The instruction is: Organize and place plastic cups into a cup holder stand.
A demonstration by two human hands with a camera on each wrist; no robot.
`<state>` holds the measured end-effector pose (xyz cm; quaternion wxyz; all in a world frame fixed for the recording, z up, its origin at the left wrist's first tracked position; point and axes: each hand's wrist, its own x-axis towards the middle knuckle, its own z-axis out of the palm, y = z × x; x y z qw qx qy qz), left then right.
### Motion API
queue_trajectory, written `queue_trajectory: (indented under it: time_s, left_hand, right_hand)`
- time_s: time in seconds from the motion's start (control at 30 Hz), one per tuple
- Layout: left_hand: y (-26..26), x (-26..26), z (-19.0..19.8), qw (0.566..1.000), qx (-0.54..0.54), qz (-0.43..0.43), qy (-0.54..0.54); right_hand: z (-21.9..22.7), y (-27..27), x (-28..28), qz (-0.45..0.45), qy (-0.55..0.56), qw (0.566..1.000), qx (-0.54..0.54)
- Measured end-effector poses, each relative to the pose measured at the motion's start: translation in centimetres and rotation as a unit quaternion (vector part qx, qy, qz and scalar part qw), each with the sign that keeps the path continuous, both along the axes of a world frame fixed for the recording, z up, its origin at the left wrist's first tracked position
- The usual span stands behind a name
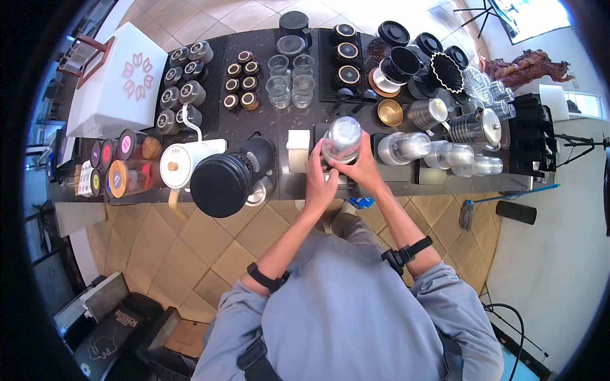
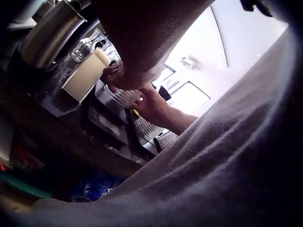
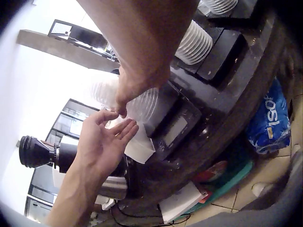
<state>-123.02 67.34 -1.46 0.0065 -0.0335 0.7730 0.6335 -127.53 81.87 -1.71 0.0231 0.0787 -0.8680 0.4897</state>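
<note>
Between the two hands, over the counter's front edge, is a stack of clear plastic cups (image 1: 344,136), tilted with one round end facing up. My right hand (image 1: 363,168) grips its right side. On its left side, my left hand (image 1: 321,184) holds it with fingers and thumb, the two thumbs close together. The right wrist view shows the ribbed rims of the stack (image 3: 144,105) beside the fingers of the left hand (image 3: 102,144). Close below lies a black scale (image 3: 180,127) with a grey display. A whitish box (image 1: 298,152) stands left of the hands.
More stacked clear cups (image 1: 404,148) stand to the right, near a metal pitcher (image 1: 427,114) and a brass bowl (image 1: 389,113). To the left are a black grinder (image 1: 221,184) and a white gooseneck kettle (image 1: 181,165). Glass cups (image 1: 291,82) and dark upturned cups (image 1: 347,51) line the back.
</note>
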Motion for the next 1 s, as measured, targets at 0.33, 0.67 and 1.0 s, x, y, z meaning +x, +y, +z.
queue_trajectory:
  time_s: [0.33, 0.67, 1.0]
  left_hand:
    - [0.3, -1.0, 5.0, 0.995, -0.003, -0.013, 0.101]
    - [5.0, 0.4, 7.9, 0.888, 0.437, -0.132, -0.056]
    - [14.8, 4.0, 9.7, 0.76, 0.538, -0.288, -0.225]
  right_hand:
    - [5.5, 0.6, 3.3, -0.065, -0.154, 0.897, -0.409]
    - [8.6, 3.2, 8.7, -0.086, -0.124, 0.857, -0.492]
    - [12.3, 17.2, 17.5, -0.072, -0.037, 0.914, -0.398]
